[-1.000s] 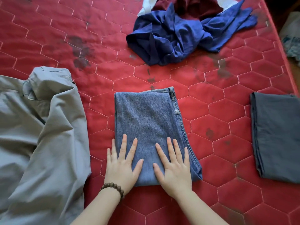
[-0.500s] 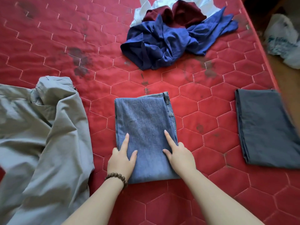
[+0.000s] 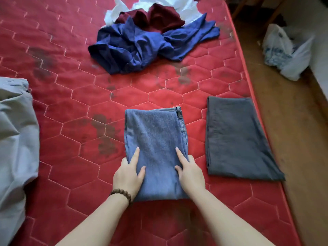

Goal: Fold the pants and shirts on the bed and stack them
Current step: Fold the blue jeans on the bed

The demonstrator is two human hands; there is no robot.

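Centrally, head view: folded blue jeans (image 3: pixel 156 139), a tidy rectangle lying flat on the red quilted bed (image 3: pixel 71 107), waistband and belt loop showing at the far right corner.

Left hand (image 3: pixel 128 174): at the near left edge of the jeans, index finger and thumb laid on top of the denim, the other fingers curled around the edge; whether they reach beneath the fold cannot be told. A brown bead bracelet (image 3: pixel 121 193) circles this wrist.

Right hand (image 3: pixel 190 173): at the near right edge of the jeans, index finger and thumb on top of the cloth, remaining fingers curled over the side. Both hands grip the jeans by their side edges.

Folded dark grey garment (image 3: pixel 236 139): flat on the bed just to the right of the jeans, apart from them, its right side close to the mattress edge.

Grey trousers (image 3: pixel 16 148): unfolded and rumpled, at the left border, well apart from the jeans and partly cut off by the frame.

Loose pile at the far end of the bed: a crumpled royal-blue garment (image 3: pixel 142 47) in front, a maroon garment (image 3: pixel 152 17) behind it, white cloth (image 3: pixel 179 4) at the back.

Beyond the bed, on the right: wooden floor (image 3: pixel 292 139) bearing a white plastic bag (image 3: pixel 287 52).
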